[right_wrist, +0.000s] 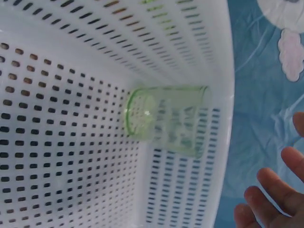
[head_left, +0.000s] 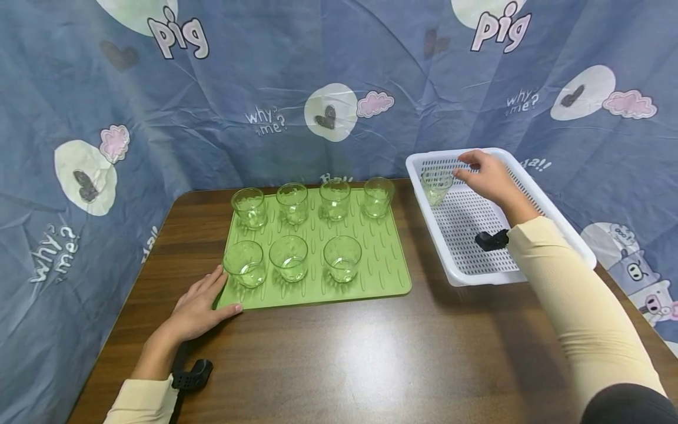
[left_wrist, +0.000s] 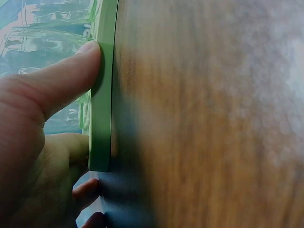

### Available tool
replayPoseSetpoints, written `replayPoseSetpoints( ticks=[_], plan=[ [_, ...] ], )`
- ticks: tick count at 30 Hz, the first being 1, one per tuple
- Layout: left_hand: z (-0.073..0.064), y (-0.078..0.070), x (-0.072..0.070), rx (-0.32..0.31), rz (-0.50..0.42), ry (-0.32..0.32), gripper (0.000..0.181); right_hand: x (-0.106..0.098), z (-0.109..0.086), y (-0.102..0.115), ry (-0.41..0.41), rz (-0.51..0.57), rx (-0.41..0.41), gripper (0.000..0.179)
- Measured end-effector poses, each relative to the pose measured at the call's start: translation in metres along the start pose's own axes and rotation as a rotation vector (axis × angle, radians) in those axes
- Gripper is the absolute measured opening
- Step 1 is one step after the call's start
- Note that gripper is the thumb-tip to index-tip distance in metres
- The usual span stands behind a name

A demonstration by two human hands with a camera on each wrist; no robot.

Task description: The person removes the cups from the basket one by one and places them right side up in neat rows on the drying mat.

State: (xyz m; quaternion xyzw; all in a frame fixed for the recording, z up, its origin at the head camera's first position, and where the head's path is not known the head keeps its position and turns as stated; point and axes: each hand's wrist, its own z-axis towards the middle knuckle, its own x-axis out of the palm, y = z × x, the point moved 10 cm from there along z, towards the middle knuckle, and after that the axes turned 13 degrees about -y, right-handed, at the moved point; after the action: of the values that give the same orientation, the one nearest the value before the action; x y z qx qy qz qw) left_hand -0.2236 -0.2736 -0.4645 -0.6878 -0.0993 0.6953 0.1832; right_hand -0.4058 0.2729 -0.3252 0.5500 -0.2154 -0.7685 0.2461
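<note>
A clear glass [head_left: 436, 189] stands in the back left corner of a white perforated plastic basket [head_left: 430, 227]. Over the basket, just right of that glass, my right hand [head_left: 495, 179] hovers with its fingers spread and loosely bent; in the right wrist view a gap separates the fingers [right_wrist: 273, 199] from the glass [right_wrist: 168, 121]. My left hand [head_left: 198, 309] rests at the front left corner of a green ribbed mat [head_left: 381, 265]. Its thumb [left_wrist: 71, 76] lies against the mat's edge. Several similar glasses [head_left: 292, 203] form the mat's back row, and three glasses [head_left: 342, 259] its front row.
The mat and basket sit on a brown wooden table [head_left: 328, 365], with the basket to the right of the mat. A blue printed cloth [head_left: 228, 76] hangs behind and along the sides. The basket's raised walls surround the single glass.
</note>
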Motion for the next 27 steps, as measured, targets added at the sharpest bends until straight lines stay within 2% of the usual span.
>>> replayPoseSetpoints(
  ticks=[7,13,21,27],
  plan=[
    [-0.001,0.000,-0.001,-0.007,-0.007,0.000,0.093,0.027,0.001,-0.025,0.100,0.087,0.111,0.063],
    [-0.002,-0.001,0.001,0.001,-0.013,0.002,0.092,0.048,-0.002,-0.040,0.148,0.137,0.181,0.077],
    [-0.004,-0.001,-0.002,-0.001,-0.003,-0.003,0.093,0.066,-0.008,-0.037,0.227,0.177,0.209,0.094],
    [-0.002,-0.001,-0.002,0.005,-0.003,-0.010,0.092,0.074,-0.004,-0.038,0.249,0.181,0.231,0.103]
  ],
)
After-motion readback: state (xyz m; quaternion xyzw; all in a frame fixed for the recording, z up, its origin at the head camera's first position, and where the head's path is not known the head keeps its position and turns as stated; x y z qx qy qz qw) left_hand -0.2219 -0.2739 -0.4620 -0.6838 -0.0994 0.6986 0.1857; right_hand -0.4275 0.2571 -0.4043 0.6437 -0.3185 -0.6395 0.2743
